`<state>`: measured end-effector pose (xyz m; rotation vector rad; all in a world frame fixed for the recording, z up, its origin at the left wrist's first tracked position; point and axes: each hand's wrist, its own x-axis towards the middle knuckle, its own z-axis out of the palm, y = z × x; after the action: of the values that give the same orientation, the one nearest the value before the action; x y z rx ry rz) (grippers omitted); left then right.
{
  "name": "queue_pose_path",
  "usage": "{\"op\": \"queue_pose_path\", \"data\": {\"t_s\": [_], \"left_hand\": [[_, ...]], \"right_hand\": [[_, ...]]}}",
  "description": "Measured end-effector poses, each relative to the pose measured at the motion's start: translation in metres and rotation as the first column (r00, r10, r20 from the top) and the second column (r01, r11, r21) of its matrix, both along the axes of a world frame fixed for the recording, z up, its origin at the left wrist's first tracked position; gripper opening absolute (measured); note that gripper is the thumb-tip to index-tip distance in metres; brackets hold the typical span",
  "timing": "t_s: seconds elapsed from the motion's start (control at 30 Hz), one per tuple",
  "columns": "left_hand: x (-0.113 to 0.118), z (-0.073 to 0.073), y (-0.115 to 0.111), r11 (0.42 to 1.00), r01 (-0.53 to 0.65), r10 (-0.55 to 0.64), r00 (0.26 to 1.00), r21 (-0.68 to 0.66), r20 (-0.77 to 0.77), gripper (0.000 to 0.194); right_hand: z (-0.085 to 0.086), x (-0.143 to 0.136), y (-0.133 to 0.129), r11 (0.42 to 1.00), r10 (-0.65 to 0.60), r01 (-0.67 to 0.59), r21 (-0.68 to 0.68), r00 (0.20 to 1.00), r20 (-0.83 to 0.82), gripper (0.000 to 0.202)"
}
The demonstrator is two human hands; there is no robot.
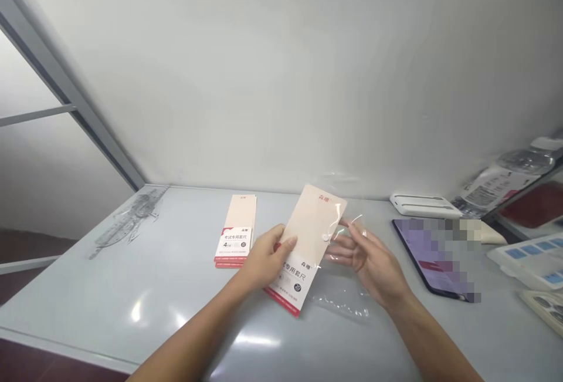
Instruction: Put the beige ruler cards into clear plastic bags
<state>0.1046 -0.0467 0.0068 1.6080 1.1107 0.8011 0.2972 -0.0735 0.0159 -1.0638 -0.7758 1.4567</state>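
Beige card (314,220), one, pinched in left grip (269,257); clear film (341,303) at loosely spread right grip (369,259); card stack (240,213) beyond left grip; step seemingly film handling, next calling for steady left pinch.

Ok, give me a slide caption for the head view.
Left hand holds a printed card while the right hand handles a clear plastic bag.

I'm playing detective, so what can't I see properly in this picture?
All in the head view:
Cream red-edged paper card: some print, behind the left grip.
Rectangular black-rimmed phone: part of its screen, pixelated.
White-and-blue plastic case: one end, cut by the right edge.
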Motion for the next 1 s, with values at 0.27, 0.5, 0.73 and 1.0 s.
{"op": "queue_pose_path", "data": {"t_s": [0.27, 0.5, 0.73, 1.0], "left_hand": [[0.001, -0.002, 0.000, 0.964, -0.214, 0.224, 0.973, 0.157, -0.048, 0.030], [0.000, 0.001, 0.000, 0.949, -0.235, 0.255, 0.964, 0.211, -0.074, 0.027], [-0.003, 0.006, 0.000, 0.918, -0.265, 0.310, 0.943, 0.294, -0.118, 0.027], [0.000, 0.007, -0.002, 0.897, -0.281, 0.334, 0.936, 0.340, -0.107, 0.026]], "right_hand": [[-0.001, -0.010, -0.004, 0.979, 0.170, -0.167, -0.119, 0.985, 0.017, 0.037], [-0.005, -0.016, -0.006, 0.965, 0.199, -0.199, -0.170, 0.980, -0.022, 0.040], [-0.008, -0.016, -0.008, 0.960, 0.171, -0.185, -0.212, 0.982, -0.081, 0.040], [-0.008, -0.018, -0.007, 0.945, 0.239, -0.253, -0.207, 0.967, -0.089, 0.042]]}}
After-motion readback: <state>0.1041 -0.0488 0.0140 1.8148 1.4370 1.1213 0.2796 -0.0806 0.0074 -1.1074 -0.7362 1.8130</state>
